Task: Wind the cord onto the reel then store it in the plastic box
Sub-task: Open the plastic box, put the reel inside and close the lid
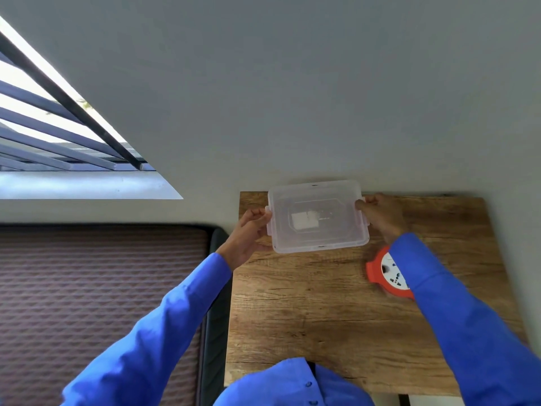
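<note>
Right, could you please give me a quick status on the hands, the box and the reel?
Both hands, left and right, grip plastic box by its side latches. Lid on. Red reel outside, on table. Nothing blocking.

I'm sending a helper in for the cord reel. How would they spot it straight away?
Go to the wooden table against the grey wall. On its right side, nearer than the clear plastic box, lies the cord reel, partly under a blue sleeve. It is the only round orange thing there, with a white socket face.

Translucent, smooth plastic box (pixel 317 216) w/ frosted finish is being seen; table (pixel 322 317) is showing matt, grainy wood; reel (pixel 380 272) is showing glossy orange plastic.
</note>
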A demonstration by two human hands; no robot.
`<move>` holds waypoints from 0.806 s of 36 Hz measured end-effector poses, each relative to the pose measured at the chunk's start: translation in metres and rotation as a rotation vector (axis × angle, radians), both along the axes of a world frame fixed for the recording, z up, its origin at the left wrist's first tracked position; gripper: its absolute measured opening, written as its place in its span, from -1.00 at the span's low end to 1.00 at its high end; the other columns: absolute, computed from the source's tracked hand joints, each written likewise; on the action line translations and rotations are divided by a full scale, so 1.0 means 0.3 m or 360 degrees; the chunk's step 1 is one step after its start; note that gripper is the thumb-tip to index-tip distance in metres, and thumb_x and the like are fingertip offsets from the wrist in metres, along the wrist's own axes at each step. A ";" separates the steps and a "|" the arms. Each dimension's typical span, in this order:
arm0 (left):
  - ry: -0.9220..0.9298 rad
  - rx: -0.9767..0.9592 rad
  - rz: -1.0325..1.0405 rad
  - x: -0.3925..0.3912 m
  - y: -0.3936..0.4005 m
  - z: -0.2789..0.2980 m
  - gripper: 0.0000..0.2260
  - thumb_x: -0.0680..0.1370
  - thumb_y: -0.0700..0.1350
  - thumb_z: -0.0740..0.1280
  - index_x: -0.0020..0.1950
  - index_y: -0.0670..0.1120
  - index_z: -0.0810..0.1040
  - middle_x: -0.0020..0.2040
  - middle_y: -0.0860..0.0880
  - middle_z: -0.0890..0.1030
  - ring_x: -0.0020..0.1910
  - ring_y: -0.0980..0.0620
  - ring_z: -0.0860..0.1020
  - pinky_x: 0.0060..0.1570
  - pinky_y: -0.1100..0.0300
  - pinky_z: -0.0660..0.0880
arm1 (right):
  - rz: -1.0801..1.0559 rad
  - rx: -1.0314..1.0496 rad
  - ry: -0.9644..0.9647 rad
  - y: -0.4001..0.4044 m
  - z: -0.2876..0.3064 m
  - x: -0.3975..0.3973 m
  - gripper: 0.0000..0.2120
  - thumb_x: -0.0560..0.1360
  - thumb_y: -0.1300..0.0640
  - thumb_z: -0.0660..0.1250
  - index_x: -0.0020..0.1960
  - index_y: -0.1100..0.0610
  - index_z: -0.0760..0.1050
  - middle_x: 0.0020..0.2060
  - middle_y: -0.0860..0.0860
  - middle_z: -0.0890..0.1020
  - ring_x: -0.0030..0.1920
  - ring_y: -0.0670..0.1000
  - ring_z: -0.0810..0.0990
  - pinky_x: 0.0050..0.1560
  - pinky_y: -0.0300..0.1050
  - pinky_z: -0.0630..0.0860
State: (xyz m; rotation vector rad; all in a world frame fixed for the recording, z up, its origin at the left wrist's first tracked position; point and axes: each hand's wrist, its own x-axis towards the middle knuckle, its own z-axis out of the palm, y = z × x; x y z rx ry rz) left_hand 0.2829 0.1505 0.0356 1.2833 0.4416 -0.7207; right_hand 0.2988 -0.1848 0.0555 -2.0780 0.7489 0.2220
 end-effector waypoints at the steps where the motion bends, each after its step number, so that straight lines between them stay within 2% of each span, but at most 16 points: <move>1: -0.0004 0.0024 -0.0017 0.003 0.000 0.004 -0.69 0.72 0.00 0.41 0.39 -0.10 0.51 0.27 -0.14 0.71 0.17 -0.12 0.76 0.15 -0.41 0.66 | 0.0016 0.0025 0.0031 -0.001 0.006 0.003 -0.78 0.52 0.02 0.47 0.07 0.12 0.58 -0.08 0.00 0.67 -0.17 -0.07 0.61 -0.27 -0.16 0.50; 4: 0.0005 0.0088 -0.0067 0.018 0.003 0.015 -0.63 0.71 0.05 0.42 0.42 -0.11 0.48 0.31 -0.19 0.69 0.22 -0.20 0.74 0.18 -0.45 0.64 | 0.0060 0.0082 0.0124 -0.001 0.015 0.015 -0.74 0.54 -0.01 0.44 0.11 0.10 0.51 -0.05 0.00 0.64 -0.11 0.00 0.63 -0.16 -0.04 0.62; 8: 0.0014 0.0145 -0.0114 0.033 0.007 0.014 -0.61 0.71 0.07 0.42 0.42 -0.11 0.46 0.30 -0.19 0.70 0.22 -0.21 0.74 0.27 -0.43 0.60 | 0.0075 0.0168 0.0186 -0.001 0.017 0.031 -0.71 0.55 0.01 0.43 0.16 0.13 0.48 0.03 0.08 0.64 -0.01 0.09 0.66 -0.05 0.04 0.66; 11: -0.0010 0.0147 -0.0130 0.034 0.004 0.024 -0.58 0.71 0.07 0.41 0.45 -0.14 0.45 0.30 -0.18 0.71 0.21 -0.19 0.75 0.32 -0.41 0.58 | 0.0033 0.0267 0.0203 -0.009 0.019 0.039 -0.70 0.54 0.06 0.45 0.17 0.16 0.49 0.10 0.16 0.65 0.10 0.19 0.68 0.12 0.21 0.69; 13: -0.0026 0.0143 -0.0155 0.035 0.006 0.033 -0.58 0.70 0.08 0.42 0.44 -0.13 0.45 0.31 -0.18 0.71 0.23 -0.19 0.74 0.33 -0.40 0.57 | 0.0016 0.0364 0.0227 -0.019 0.023 0.041 -0.67 0.53 0.09 0.46 0.21 0.20 0.48 0.15 0.22 0.65 0.16 0.25 0.68 0.18 0.25 0.68; 16: -0.0031 0.0126 -0.0191 0.041 0.012 0.048 -0.56 0.69 0.10 0.43 0.45 -0.10 0.44 0.33 -0.17 0.70 0.24 -0.19 0.73 0.33 -0.40 0.57 | 0.0009 0.0550 0.0258 -0.036 0.034 0.047 -0.72 0.53 0.17 0.47 0.17 0.20 0.47 0.23 0.28 0.62 0.22 0.29 0.67 0.11 0.20 0.67; 20: -0.0033 0.0146 -0.0236 0.050 0.016 0.055 -0.47 0.68 0.15 0.42 0.51 -0.14 0.44 0.30 -0.19 0.72 0.22 -0.17 0.75 0.32 -0.38 0.59 | 0.0026 0.0686 0.0285 -0.048 0.042 0.052 -0.73 0.47 0.22 0.45 0.12 0.16 0.46 0.22 0.30 0.62 0.12 0.25 0.69 0.07 0.20 0.71; 23: -0.0079 0.0151 -0.0318 0.057 0.019 0.053 -0.53 0.64 0.19 0.44 0.40 -0.11 0.60 0.19 -0.14 0.78 0.17 -0.12 0.77 0.32 -0.35 0.59 | -0.0015 0.0739 0.0278 -0.051 0.042 0.049 -0.70 0.46 0.20 0.44 0.15 0.17 0.46 0.17 0.27 0.65 0.12 0.26 0.70 -0.01 0.14 0.73; 25: -0.0101 0.0140 -0.0361 0.059 0.017 0.055 -0.54 0.59 0.25 0.47 0.32 -0.05 0.66 0.16 -0.10 0.80 0.15 -0.09 0.77 0.32 -0.31 0.59 | -0.0024 0.0783 0.0259 -0.050 0.044 0.045 -0.75 0.50 0.18 0.41 0.15 0.20 0.50 0.09 0.25 0.68 -0.01 0.18 0.72 -0.11 0.04 0.71; 27: -0.0088 0.0147 -0.0364 0.060 0.015 0.058 -0.45 0.53 0.30 0.50 0.35 -0.04 0.65 0.18 -0.10 0.79 0.17 -0.10 0.77 0.31 -0.29 0.59 | -0.0047 0.0809 0.0236 -0.048 0.050 0.042 -0.86 0.55 0.18 0.37 0.07 0.20 0.52 -0.01 0.21 0.68 -0.12 0.12 0.69 -0.17 0.00 0.68; 29: -0.0087 0.0142 -0.0366 0.063 0.010 0.062 -0.43 0.53 0.32 0.50 0.37 -0.04 0.64 0.20 -0.12 0.78 0.18 -0.11 0.77 0.29 -0.27 0.61 | -0.0059 0.0811 0.0236 -0.047 0.055 0.037 -0.83 0.59 0.16 0.32 0.11 0.23 0.54 -0.05 0.19 0.66 -0.13 0.12 0.66 -0.17 -0.01 0.66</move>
